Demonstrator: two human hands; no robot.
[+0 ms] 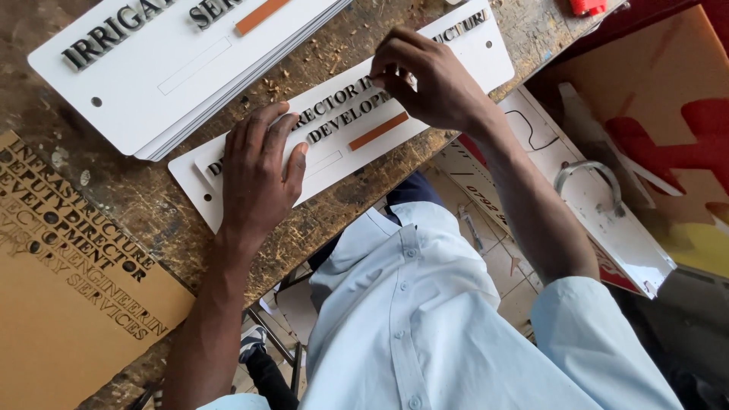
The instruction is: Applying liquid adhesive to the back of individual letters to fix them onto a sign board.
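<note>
A long white sign plate (pixel 471 53) with raised dark letters and an orange bar (pixel 378 130) lies slanted on the worn wooden workbench (pixel 144 190). My left hand (pixel 258 171) presses flat on the plate's left part, fingers together, covering some letters. My right hand (pixel 425 80) hovers over the middle of the plate, thumb and fingers pinched at a small dark letter in the upper row. Whether the letter is loose or stuck down cannot be told.
A stack of similar white sign plates (pixel 159 68) lies at the upper left. A brown board with cut-out letter shapes (pixel 68 304) sits at the lower left. Wood chips litter the bench. Beyond the bench edge on the right lean more boards and a metal handle (pixel 588 175).
</note>
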